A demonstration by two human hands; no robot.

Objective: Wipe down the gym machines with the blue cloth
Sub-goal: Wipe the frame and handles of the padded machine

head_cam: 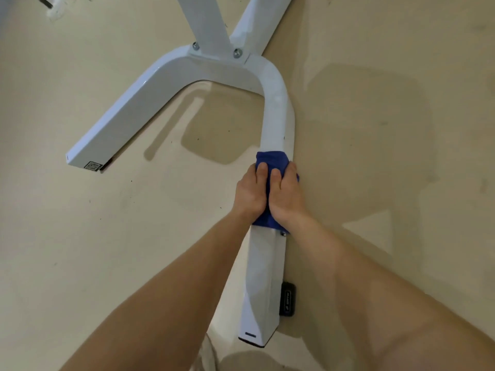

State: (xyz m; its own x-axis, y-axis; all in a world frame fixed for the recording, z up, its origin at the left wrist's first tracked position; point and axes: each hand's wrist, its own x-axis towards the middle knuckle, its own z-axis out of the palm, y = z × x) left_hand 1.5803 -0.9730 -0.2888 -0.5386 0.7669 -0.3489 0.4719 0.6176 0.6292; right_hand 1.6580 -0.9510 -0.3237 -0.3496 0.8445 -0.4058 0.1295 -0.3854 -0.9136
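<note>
Here's the smooth pale beige floor, glossy enough to carry soft shadows and reflections, with tiny dark specks dotted across it. Sitting flat on it is the white U-shaped metal machine base, its bend at the far side and both arms running near. The left arm stops at the near left, with a small black-and-white code sticker on its end. The right arm comes straight down to the near edge and finishes in a black end cap. Tucked against that arm's right side is a small black rectangular block, low at the floor. At the far bend, two silver bolts sit where two white slanted bars rise from the base. In the far left corner there's something dark, too cropped to identify.
</note>
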